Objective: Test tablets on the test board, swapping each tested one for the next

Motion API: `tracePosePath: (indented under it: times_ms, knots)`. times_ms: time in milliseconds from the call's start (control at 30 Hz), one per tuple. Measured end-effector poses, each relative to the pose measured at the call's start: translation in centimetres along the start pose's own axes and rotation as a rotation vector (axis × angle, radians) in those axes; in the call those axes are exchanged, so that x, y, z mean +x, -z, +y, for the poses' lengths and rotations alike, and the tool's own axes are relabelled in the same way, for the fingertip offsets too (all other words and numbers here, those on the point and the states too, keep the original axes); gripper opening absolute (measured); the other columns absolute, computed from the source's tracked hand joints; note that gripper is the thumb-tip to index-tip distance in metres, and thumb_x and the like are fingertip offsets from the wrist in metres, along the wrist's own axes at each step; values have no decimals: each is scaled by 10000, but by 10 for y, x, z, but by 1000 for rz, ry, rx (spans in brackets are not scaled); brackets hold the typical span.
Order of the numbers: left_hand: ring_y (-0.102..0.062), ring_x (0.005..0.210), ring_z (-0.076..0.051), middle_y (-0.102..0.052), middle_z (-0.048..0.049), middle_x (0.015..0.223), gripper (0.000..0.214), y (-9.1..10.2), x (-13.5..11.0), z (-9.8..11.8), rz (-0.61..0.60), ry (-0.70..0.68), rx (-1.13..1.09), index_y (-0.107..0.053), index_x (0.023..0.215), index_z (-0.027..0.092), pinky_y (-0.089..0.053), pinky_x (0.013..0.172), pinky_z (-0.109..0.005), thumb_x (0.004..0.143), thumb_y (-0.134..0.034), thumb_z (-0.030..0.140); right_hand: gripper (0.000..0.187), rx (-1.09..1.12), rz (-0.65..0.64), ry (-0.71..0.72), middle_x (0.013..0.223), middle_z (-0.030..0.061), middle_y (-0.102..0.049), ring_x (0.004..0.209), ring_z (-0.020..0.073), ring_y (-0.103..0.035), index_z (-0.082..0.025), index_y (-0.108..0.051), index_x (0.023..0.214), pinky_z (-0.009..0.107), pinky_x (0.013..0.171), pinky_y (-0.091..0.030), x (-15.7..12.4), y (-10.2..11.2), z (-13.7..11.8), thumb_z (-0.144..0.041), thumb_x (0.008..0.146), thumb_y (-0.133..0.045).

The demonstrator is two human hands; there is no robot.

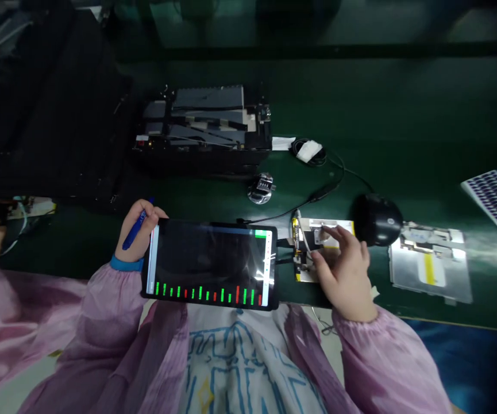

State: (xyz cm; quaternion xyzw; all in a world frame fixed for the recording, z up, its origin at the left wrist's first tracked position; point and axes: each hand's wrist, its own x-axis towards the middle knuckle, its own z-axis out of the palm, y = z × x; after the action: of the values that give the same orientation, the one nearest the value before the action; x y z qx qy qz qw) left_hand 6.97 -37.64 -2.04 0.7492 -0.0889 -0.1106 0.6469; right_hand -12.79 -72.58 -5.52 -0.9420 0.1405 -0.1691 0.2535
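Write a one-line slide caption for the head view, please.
Left hand holding a tablet with green and red bars plus a blue pen, right hand over an electronic module.

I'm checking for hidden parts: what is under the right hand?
Under the right hand, a metallic panel shows, with a white cable across its left part; its lower right is covered.

Green worktop (412, 126), perhaps pale floor (334, 356)

Wears pink-lilac smock (171, 345), open at front; has long baggy sleeves (392, 356), shiny and creased, gathered at cuffs (355, 318); shows white top (214, 319) underneath with blue line print (237, 333) and yellow diamond (205, 394); has plain blue band (126, 264) round wrist of left hand (128, 224)
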Motion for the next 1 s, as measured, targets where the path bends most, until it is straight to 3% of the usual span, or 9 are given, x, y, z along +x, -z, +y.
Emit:
tracePosePath:
  times_ms: [300, 400, 500, 600, 700, 900, 1000]
  knots:
    - [-504, 565, -107, -612, -16, 778, 342, -1, -1, 5, -15, 30, -3, -428, 788, 198, -370, 508, -214, 770, -658, 452, 504, -264, -89, 178, 1264, 161, -510, 1171, 339, -449, -115, -430, 1320, 472, 957, -317, 14, -3, -4, -452, 969, -301]
    - [-512, 587, -116, -616, -17, 774, 348, -2, -2, 6, -9, 17, 11, -424, 780, 199, -381, 532, -220, 772, -653, 461, 484, -214, -122, 200, 1245, 155, -509, 1136, 339, -463, -129, -412, 1331, 489, 937, -339, 17, 4, 0, -427, 965, -306]
    - [-549, 663, -145, -623, -28, 767, 353, -1, -2, 7, 12, -7, 32, -431, 761, 196, -415, 609, -246, 760, -663, 463, 468, -8, -127, 227, 1258, 169, -469, 1154, 323, -452, -132, -379, 1332, 491, 948, -371, 19, 12, 5, -397, 946, -388]
    - [-567, 685, -165, -633, -35, 760, 352, -1, -1, 8, 22, -16, 32, -444, 747, 199, -426, 641, -269, 745, -673, 466, 324, 134, -276, 360, 1327, 146, -386, 1219, 302, -396, -184, -494, 1210, 464, 964, -395, 26, 19, 10, -330, 921, -476]
    - [-569, 691, -168, -638, -34, 767, 353, -1, -1, 9, 31, -19, 35, -449, 744, 201, -424, 645, -274, 744, -671, 476, 234, 32, -456, 478, 1309, 107, -402, 1190, 314, -401, -239, -586, 1120, 493, 940, -398, 39, 22, 14, -325, 905, -553]
    - [-571, 721, -170, -638, -38, 785, 385, 2, -2, 10, 56, 13, 75, -445, 739, 194, -422, 674, -277, 734, -668, 508, 359, -78, -671, 587, 1127, 90, -468, 1002, 280, -459, -254, -641, 1055, 406, 829, -456, 76, 19, 6, -234, 732, -797]
    - [-574, 732, -174, -640, -37, 787, 384, 4, -2, 10, 48, 11, 93, -445, 736, 195, -421, 689, -282, 740, -663, 511, 368, -111, -766, 605, 1011, 65, -474, 902, 252, -470, -237, -656, 920, 361, 759, -462, 93, 17, -5, -233, 627, -880]
